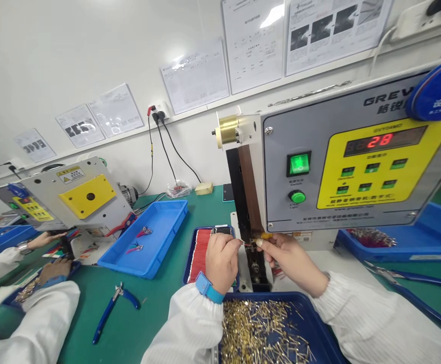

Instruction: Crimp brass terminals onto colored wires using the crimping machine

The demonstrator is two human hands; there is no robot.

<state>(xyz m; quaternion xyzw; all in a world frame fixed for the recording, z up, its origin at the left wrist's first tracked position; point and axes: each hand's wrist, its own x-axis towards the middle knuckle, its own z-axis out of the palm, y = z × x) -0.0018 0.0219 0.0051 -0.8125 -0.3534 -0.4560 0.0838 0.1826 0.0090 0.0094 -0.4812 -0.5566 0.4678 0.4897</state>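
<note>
My left hand [222,260], with a blue wrist strap [209,288], is closed in a pinch on a thin wire [244,243] at the working slot of the crimping machine [296,131]. Just across the slot, my right hand [289,255] is also pinched shut; what lies between its fingertips is too small to make out. A yellow piece [265,235] shows above the right thumb. Under both hands stands a dark blue tray [321,328] with many loose gold metal pins [258,328]. Red wires [201,253] lie bundled in a tray behind my left hand.
A blue tray [167,227] with small wire bundles and cutting pliers [112,308] lie to the left. Further left, a co-worker's hands [55,270] are at another machine [87,197]. Long-handled pliers [406,278] and a blue bin [429,242] are at the right.
</note>
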